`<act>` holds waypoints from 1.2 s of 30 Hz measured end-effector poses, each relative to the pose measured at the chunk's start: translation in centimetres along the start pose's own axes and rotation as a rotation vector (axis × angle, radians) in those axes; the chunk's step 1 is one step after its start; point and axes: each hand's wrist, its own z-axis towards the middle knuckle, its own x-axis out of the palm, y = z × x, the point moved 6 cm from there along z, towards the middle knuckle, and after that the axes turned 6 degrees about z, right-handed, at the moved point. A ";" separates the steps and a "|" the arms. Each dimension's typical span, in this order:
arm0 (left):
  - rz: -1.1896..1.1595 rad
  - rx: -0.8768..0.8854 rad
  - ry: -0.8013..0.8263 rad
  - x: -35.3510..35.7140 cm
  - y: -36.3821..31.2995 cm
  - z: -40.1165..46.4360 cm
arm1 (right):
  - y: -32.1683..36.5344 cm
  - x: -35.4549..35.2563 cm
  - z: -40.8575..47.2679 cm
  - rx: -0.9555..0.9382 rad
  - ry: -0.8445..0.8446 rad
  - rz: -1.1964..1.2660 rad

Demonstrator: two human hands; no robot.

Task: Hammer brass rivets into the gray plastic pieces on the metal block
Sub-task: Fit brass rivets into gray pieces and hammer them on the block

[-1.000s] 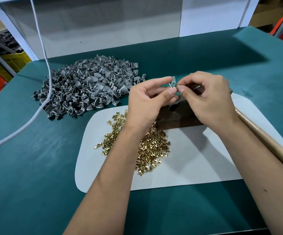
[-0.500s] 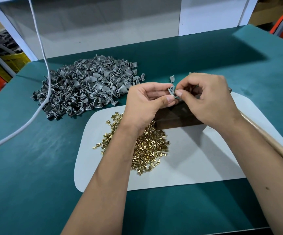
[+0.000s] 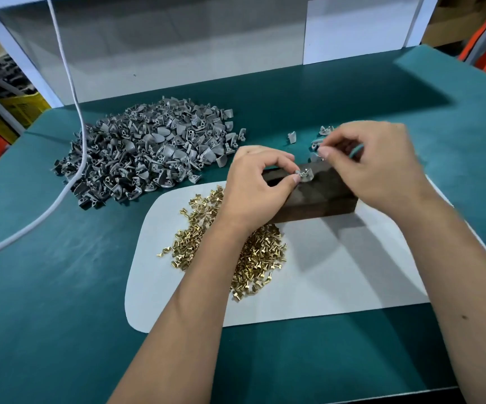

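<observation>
A dark metal block [image 3: 317, 199] lies at the back of a white mat [image 3: 337, 281]. One gray plastic piece [image 3: 305, 175] sits on top of the block, and my left hand [image 3: 257, 188] pinches it between thumb and forefinger. Just behind and to the right of the block, my right hand [image 3: 372, 161] is raised and blurred, its fingers curled and the thumb and forefinger tips together. What it holds is hidden. Brass rivets [image 3: 260, 258] lie heaped on the mat under my left forearm. No hammer is visible.
A large pile of gray plastic pieces [image 3: 154, 150] sits at the back left on the green table. A few loose gray pieces [image 3: 292, 137] lie behind the block. A white cable [image 3: 69, 83] hangs down across the pile. A white wall panel stands at the back.
Both hands came down from holding the gray piece in the air. My left hand set it on the block, and my right hand let go and drew back to the right.
</observation>
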 end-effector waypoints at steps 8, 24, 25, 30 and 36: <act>-0.027 -0.074 0.063 0.0 0.5 0.1 | -7.8 -2.9 -2.4 0.649 0.227 -0.544; -0.169 -0.237 0.123 0.7 1.0 0.1 | -1.6 -3.3 0.1 0.301 0.151 -0.043; -0.174 -0.243 0.122 0.7 1.0 0.1 | -0.7 -3.0 0.1 0.264 0.177 -0.028; -0.185 -0.262 0.115 0.7 1.0 0.0 | 0.9 -0.9 -0.5 0.238 0.359 -0.131; -0.203 -0.282 0.116 0.9 1.2 0.1 | 3.1 -3.2 0.0 0.069 0.035 -0.119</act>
